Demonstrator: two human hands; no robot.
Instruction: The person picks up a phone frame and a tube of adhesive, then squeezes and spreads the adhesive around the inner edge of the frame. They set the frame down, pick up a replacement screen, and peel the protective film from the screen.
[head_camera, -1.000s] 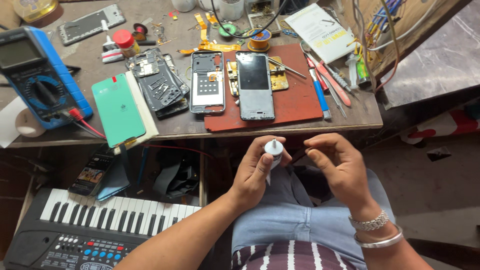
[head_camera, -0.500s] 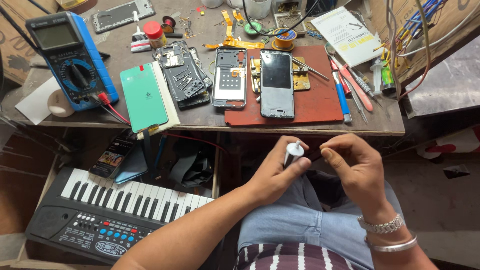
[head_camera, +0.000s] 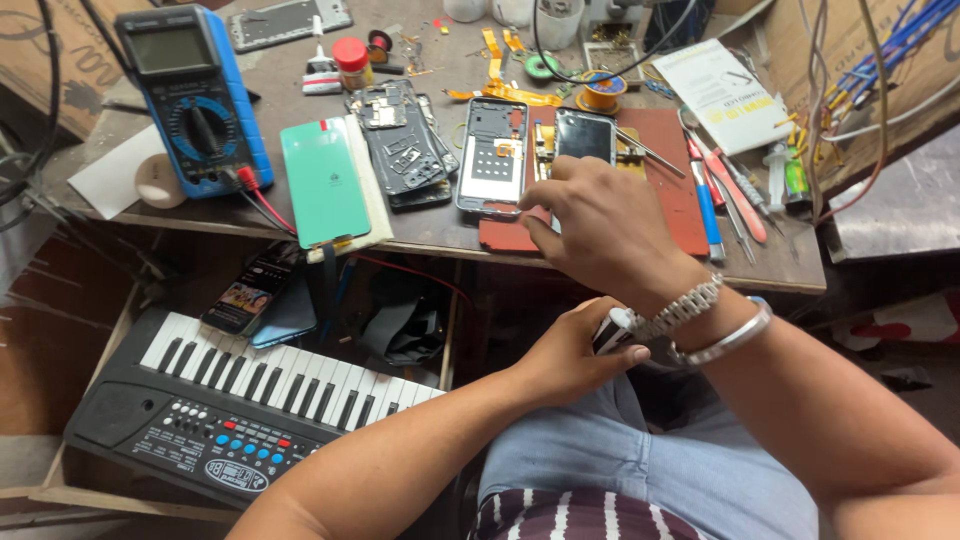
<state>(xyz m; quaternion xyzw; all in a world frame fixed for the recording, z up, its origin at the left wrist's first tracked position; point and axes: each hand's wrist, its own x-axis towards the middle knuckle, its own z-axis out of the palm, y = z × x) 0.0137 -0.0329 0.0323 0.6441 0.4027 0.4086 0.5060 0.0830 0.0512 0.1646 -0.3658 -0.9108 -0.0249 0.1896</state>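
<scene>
1. The worn wooden workbench (head_camera: 140, 215) fills the upper part of the view and is crowded with phone parts and tools.
2. A black electronic keyboard with white keys (head_camera: 230, 400) lies on a low shelf below the bench's front edge, left of the person's lap.
3. A dark red rectangular work mat (head_camera: 668, 170) lies on the bench, right of centre.
4. A blue-cased digital multimeter with a round dial (head_camera: 195, 100) stands at the bench's left, its red lead trailing toward the front edge.
5. The right hand (head_camera: 600, 225) reaches out over the front edge of the mat. Its fingers are curled downward and loosely together, the tips touching the mat just below a dark-screened phone (head_camera: 585, 138); I cannot tell whether they pinch anything. Metal bracelets circle the wrist.
6. The left hand (head_camera: 570, 355) sits lower, over the lap, its fingers closed around a small white tube with a dark band (head_camera: 612, 328). The tube pokes out of the fist, partly hidden by the right wrist.
7. A mint-green phone back cover (head_camera: 325, 180) lies near the front edge, between the multimeter and a stack of opened phone frames.
8. An opened phone with a white inner plate (head_camera: 492, 155) rests at the mat's left edge, just beside the right hand.
9. A small jar with a red lid (head_camera: 350, 60) stands near the back of the bench.
</scene>
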